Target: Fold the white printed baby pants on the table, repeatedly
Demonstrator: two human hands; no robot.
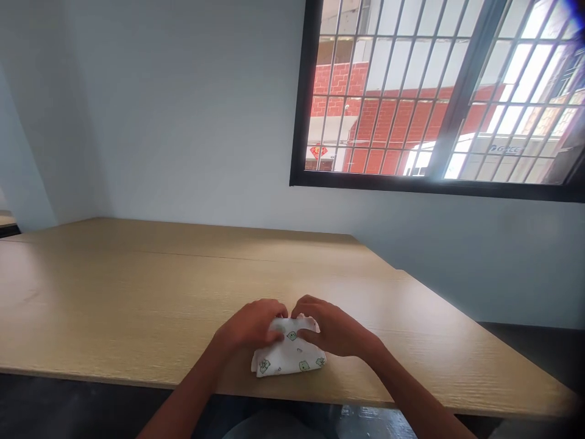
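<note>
A small folded cloth (pixel 292 358), white with green cartoon animal prints, lies near the front edge of the table. My left hand (pixel 253 326) curls over its far left part, with the thumb on top and the fingertips at the far edge. From the other side, my right hand (pixel 336 326) grips the far right part in the same way, thumb resting on the printed face. The two index fingers almost meet at the cloth's far edge. Some fingertips are hidden behind the cloth and the hands.
A wide light-wood table (pixel 137 305) spreads out around the cloth, with a seam running across its far part. Behind it stands a pale wall (pixel 192 122). A barred window (pixel 388 110) with a dark frame is at the upper right.
</note>
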